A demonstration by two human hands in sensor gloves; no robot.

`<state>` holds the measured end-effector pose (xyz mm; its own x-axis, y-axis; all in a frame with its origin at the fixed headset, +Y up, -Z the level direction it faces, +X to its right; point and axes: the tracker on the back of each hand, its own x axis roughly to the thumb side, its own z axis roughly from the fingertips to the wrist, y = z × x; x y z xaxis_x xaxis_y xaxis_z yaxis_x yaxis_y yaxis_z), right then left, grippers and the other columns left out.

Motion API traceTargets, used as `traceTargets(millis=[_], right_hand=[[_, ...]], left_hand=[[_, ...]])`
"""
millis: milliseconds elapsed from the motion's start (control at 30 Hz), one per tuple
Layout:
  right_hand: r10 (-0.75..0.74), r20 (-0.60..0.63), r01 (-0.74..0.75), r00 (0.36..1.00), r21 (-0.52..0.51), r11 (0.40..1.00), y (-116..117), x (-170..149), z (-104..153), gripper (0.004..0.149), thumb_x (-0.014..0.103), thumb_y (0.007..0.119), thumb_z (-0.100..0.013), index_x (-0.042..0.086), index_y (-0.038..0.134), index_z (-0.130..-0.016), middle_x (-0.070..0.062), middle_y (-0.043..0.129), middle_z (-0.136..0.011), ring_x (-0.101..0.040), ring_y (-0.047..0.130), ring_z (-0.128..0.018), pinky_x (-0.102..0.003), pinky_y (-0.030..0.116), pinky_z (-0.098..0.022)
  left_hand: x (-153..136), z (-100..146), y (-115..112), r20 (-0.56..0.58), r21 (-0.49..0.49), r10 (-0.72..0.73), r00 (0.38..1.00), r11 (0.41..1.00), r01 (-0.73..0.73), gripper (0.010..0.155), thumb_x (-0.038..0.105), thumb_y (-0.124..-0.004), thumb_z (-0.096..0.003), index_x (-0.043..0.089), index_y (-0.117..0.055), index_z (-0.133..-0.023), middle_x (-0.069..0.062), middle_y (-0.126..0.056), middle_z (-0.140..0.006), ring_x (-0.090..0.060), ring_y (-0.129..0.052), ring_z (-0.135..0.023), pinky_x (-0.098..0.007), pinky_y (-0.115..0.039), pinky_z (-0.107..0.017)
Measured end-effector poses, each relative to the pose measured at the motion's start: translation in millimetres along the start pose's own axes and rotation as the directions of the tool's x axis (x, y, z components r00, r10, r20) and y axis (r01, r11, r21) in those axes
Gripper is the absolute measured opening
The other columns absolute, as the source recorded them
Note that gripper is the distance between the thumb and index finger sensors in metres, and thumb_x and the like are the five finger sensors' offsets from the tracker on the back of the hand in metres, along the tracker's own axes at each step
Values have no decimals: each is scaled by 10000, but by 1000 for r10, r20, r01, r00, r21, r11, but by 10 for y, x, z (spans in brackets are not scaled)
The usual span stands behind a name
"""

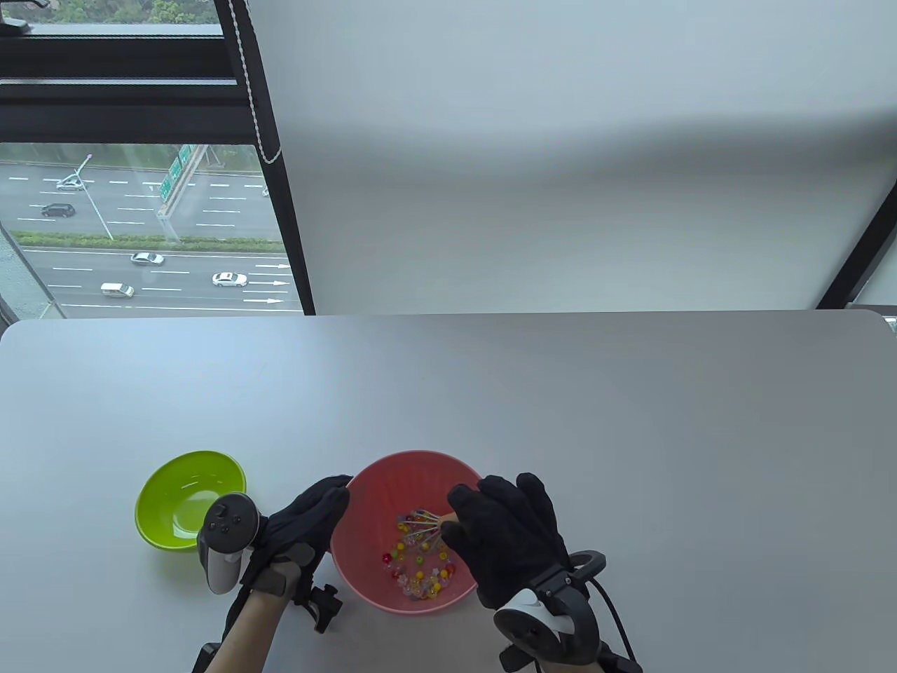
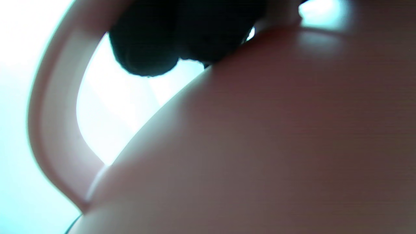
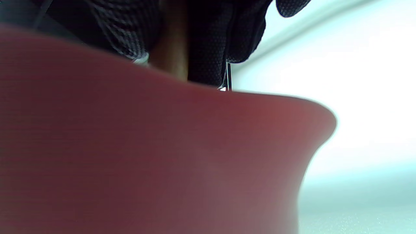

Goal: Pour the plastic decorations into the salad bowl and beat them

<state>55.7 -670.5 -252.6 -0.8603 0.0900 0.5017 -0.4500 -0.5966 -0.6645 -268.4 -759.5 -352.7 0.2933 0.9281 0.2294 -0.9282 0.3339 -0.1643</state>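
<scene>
A pink salad bowl (image 1: 392, 484) stands near the table's front edge, with several small coloured plastic decorations (image 1: 420, 568) lying in its bottom. My left hand (image 1: 308, 522) grips the bowl's left rim, fingertips (image 2: 146, 55) curled over the pink rim (image 2: 52, 130). My right hand (image 1: 501, 540) holds a whisk by its wooden handle (image 3: 170, 55), its wire head (image 1: 424, 527) down among the decorations. The bowl's outer wall (image 3: 162, 156) fills most of the right wrist view.
An empty green bowl (image 1: 183, 499) sits to the left of the pink one, close beside my left hand's tracker (image 1: 224, 547). The grey table (image 1: 560, 420) stretches back to a window and a white blind.
</scene>
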Motion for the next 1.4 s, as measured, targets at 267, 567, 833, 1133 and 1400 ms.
traceTargets(millis=[267,567,833,1133,1400], right_hand=[[39,39,-38,998,-14,999,-43,24,-5,549,548,660,-600,397,468,-1091,124,850,-860,-196,670,-956,-497,404,-809],[-55,-16,55,998,-2,998,-56,-30,-13,560,545,575,-613,359,415,-1116,131,837,-831,-207,666,-942,-497,384,-813],[-190,-134,197,973,43,979,36,-119,-10,549,577,666,-582,351,552,-1069,132,922,-777,-179,793,-865,-504,442,-800],[-149,-105,154,983,37,987,36,-82,-8,533,573,767,-538,357,628,-1005,130,931,-806,-169,799,-883,-500,460,-796],[-77,-41,79,996,37,996,35,-27,4,508,554,740,-565,379,594,-1019,126,898,-857,-176,759,-918,-503,442,-802]], left_hand=[[-2,0,1,0,0,0,1000,1000,0,655,644,-644,-567,133,-797,-947,27,-929,-420,-284,-938,-518,-580,-582,-715],[-1,0,-1,0,1,0,1000,1000,0,655,645,-643,-566,134,-798,-947,28,-930,-420,-283,-939,-517,-579,-583,-716],[-1,0,-1,0,1,0,1000,1000,0,655,645,-644,-566,135,-797,-947,28,-930,-420,-284,-938,-517,-580,-583,-715],[-1,1,-1,-1,0,1,1000,1000,-1,655,645,-643,-566,135,-797,-947,27,-930,-421,-285,-938,-517,-580,-583,-715],[-1,2,-1,0,0,1,1000,1000,-1,656,645,-642,-566,134,-797,-947,27,-930,-421,-283,-938,-518,-579,-583,-716]])
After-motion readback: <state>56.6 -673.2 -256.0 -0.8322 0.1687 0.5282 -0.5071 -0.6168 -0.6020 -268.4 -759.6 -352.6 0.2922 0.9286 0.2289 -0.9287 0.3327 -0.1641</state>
